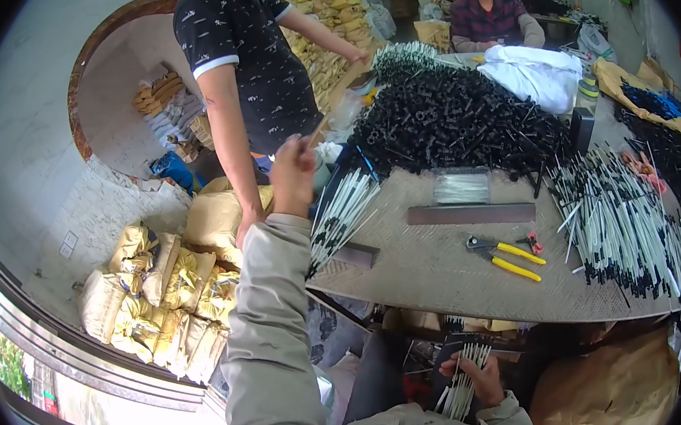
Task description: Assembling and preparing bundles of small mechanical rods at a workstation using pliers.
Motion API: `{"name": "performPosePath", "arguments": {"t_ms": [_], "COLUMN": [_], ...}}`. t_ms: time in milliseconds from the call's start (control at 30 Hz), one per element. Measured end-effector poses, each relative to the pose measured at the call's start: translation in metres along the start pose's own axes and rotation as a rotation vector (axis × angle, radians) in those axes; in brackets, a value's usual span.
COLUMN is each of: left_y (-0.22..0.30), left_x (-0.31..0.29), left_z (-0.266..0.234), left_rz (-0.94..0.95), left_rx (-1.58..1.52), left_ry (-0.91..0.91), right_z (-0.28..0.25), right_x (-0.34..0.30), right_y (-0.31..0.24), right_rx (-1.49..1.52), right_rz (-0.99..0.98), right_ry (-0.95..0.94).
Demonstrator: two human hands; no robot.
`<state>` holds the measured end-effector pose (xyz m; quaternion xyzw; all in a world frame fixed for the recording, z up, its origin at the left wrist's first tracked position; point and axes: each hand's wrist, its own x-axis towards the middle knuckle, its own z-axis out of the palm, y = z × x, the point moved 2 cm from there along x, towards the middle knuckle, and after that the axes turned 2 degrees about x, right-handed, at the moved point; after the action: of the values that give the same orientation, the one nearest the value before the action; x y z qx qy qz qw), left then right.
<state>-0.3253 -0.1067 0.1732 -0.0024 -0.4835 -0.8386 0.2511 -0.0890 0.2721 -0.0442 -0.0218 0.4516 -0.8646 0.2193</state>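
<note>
My left hand [292,177] is raised at the left edge of the table, beside a bundle of white rods with black ends [344,213]. Its fingers look bent but are smeared by motion, so I cannot tell whether they hold anything. Down near my lap, below the table's front edge, my right hand [485,381] is closed around a bunch of thin white sticks [463,389], which stand roughly upright. On the table lie yellow-handled pliers [510,260], a small red and black tool [532,243], a long dark bar [471,213] and a clear box of white sticks [462,187].
A heap of black plastic parts [462,118] covers the table's far side. Many white and black rods [623,221] lie at the right. A standing person in a dark shirt [240,58] is close on the left; another person [497,20] sits behind. Sacks [162,302] pile at left.
</note>
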Motion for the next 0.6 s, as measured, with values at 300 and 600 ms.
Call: {"name": "performPosePath", "arguments": {"t_ms": [300,600], "left_y": [-0.025,-0.033], "left_x": [-0.190,-0.218], "left_z": [0.074,0.037], "left_rz": [-0.473,-0.624], "left_rx": [0.379,0.423], "left_ry": [-0.742,-0.726], "right_z": [0.003,0.005], "right_x": [-0.007,-0.012], "right_y": [-0.005,-0.007], "right_rx": [0.000,-0.035], "right_rz": [0.004,0.004], "right_ry": [0.014,-0.014]}}
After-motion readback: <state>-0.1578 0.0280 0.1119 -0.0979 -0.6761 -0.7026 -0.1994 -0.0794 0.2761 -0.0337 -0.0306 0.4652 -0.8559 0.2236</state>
